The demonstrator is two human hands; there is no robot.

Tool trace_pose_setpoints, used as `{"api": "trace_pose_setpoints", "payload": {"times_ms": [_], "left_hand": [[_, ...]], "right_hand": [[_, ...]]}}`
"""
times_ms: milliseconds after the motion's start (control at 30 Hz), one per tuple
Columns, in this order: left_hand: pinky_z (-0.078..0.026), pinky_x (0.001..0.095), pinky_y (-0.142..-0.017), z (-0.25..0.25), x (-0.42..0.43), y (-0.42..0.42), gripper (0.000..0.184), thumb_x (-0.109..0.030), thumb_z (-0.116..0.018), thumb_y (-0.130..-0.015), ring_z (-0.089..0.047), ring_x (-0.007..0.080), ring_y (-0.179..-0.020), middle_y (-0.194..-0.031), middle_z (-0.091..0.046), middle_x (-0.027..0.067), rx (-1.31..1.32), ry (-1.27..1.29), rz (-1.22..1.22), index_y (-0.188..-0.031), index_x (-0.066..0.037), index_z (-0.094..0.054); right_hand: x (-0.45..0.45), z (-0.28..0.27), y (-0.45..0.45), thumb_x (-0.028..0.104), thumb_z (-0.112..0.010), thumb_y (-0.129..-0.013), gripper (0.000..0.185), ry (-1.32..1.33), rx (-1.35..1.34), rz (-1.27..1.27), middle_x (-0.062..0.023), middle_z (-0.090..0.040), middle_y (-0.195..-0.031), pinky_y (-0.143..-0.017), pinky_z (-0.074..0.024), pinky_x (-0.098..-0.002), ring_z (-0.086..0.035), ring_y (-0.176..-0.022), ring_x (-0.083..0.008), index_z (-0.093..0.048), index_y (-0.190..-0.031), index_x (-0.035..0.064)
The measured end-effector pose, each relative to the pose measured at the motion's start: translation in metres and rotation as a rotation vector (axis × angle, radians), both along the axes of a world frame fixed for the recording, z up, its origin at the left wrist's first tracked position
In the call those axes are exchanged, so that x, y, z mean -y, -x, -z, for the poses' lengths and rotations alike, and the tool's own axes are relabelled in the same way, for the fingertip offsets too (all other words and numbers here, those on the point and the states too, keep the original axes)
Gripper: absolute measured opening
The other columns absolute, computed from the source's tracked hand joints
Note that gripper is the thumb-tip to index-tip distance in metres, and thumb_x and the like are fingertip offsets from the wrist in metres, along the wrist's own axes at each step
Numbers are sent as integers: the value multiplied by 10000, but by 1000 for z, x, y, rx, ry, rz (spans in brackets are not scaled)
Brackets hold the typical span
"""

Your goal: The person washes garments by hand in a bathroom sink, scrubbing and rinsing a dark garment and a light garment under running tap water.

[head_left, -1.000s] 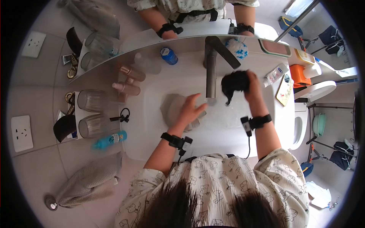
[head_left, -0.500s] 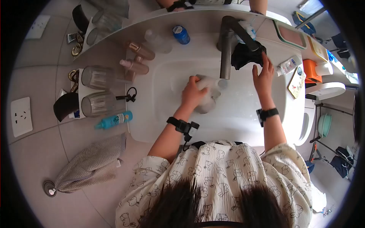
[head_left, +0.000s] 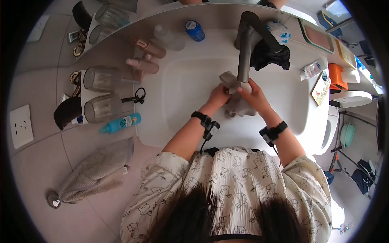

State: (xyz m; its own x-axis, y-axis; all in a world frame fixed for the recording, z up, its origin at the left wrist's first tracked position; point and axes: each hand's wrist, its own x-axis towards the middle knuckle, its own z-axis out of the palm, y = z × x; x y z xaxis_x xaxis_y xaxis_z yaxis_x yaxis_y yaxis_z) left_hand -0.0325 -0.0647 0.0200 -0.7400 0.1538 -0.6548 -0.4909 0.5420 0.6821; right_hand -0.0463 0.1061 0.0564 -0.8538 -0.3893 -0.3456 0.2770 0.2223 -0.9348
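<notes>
A wet-looking light grey cloth is bunched up under the spout of the dark faucet, over the white sink. My left hand grips the cloth from the left, fingers curled into it. From the right, my right hand holds the same cloth, its thumb and fingers closed around it just below the spout. Part of the cloth hangs beneath both hands, and another fold sticks up to the left of the spout. Whether water is running I cannot tell. Behind the faucet lies a crumpled black cloth.
A blue jar and pink bottles line the sink's back left. A white tube lies on the right rim. Two clear cups, a turquoise bottle and a hanging grey towel are at the left.
My right hand has come down from beside the black cloth and taken hold of the grey cloth. My left hand has moved right with the cloth, bringing it under the spout.
</notes>
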Motion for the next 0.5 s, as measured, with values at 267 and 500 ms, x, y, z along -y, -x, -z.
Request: {"api": "trace_pose_setpoints", "payload": {"times_ms": [267, 500], "left_hand": [[-457, 342, -818, -24, -5, -21, 360, -263, -459, -890, -524, 182, -1026, -1165, -506, 50, 291, -1068, -669, -1189, -63, -466], [-417, 397, -808, -10, 27, -11, 215, -189, -507, -834, -532, 282, -968, -929, -601, 129, -243, 186, -278, -1014, -74, -524]], "right_hand": [[18, -27, -17, 111, -481, -844, 377, 458, 284, 75, -24, -537, -1047, -812, -407, -241, -495, -926, -108, -461, -1216, 55], [-2, -43, -9, -22, -520, -664, 477, -317, -470, -83, -121, -479, -939, -760, -448, -356, -512, -874, -307, -594, -1089, 181]]}}
